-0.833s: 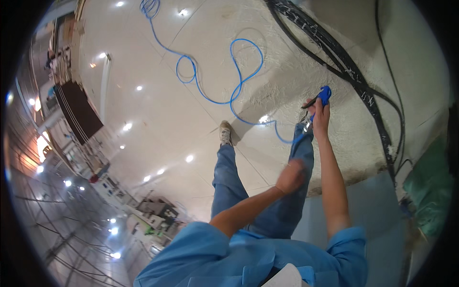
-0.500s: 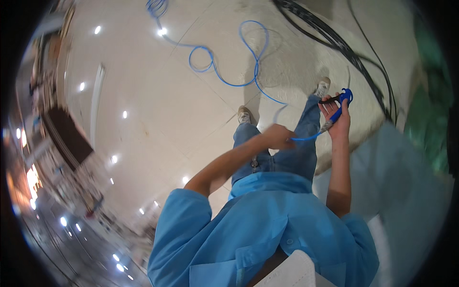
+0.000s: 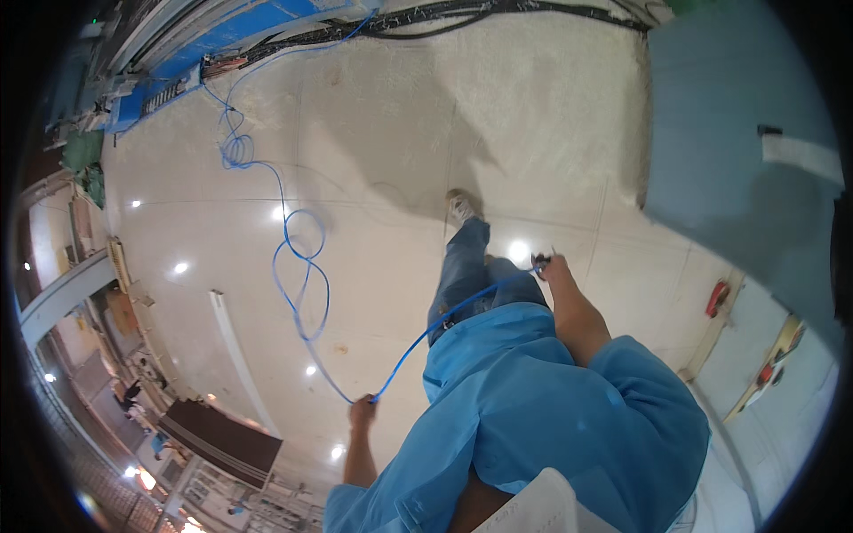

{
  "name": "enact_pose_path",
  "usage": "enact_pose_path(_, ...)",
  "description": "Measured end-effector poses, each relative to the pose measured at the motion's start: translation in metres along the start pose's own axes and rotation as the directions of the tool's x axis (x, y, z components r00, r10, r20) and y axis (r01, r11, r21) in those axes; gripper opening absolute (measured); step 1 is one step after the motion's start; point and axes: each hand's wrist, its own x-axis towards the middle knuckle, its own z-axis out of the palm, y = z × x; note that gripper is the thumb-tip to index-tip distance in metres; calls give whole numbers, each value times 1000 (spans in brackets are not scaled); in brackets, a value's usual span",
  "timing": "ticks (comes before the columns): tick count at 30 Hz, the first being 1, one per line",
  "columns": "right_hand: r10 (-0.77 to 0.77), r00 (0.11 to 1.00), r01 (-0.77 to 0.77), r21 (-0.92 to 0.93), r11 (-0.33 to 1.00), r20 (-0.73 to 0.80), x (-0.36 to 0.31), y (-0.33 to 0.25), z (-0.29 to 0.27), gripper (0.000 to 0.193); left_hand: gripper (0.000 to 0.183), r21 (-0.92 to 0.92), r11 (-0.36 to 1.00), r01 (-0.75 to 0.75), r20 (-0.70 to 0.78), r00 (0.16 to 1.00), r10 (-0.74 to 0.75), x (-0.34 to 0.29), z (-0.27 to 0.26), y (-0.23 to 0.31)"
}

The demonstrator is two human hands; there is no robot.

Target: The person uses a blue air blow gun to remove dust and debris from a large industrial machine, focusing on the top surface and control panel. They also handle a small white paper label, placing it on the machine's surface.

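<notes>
A thin blue air hose (image 3: 418,342) is gripped by my left hand (image 3: 362,414), low on the left, with the fingers closed round it. From there the hose crosses in front of my legs to my right hand (image 3: 555,269), which is closed round an air blow gun (image 3: 539,263). Only a small dark part of the gun and its thin nozzle show; my fingers hide the rest. Beyond my left hand the hose runs away over the floor in loose loops, then to a tangled coil at the far left.
Thick black cables (image 3: 426,34) lie along the far edge of the floor, beside blue machinery (image 3: 240,35). A grey-blue panel (image 3: 737,115) stands on the right, with a red object (image 3: 717,298) near it. A pale strip (image 3: 238,360) lies on the left floor, near a dark brown slab (image 3: 222,441).
My view has turned and the floor has shifted. My left hand has moved out to the left along the hose, drawing a longer length between my hands. My right hand, still holding the blow gun, is lower.
</notes>
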Motion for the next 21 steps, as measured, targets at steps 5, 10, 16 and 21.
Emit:
enact_pose_path(5,-74,920,108,-67,992,385,-13,80,-5,28,33,-212,977,25,-47,998,-36,-57,74,-36)
enact_pose_path(10,0,913,12,-26,1000,407,-53,75,-9,26,40,-375,904,-207,-145,976,163,-23,-5,-34)
enact_pose_path(16,-219,970,190,226,955,107,-33,27,-91,31,48,-320,885,-338,-229,934,274,-10,-89,54)
enact_pose_path(21,-219,967,162,346,924,131,-2,-5,-160,21,46,-191,872,-451,-179,889,421,-45,-88,110)
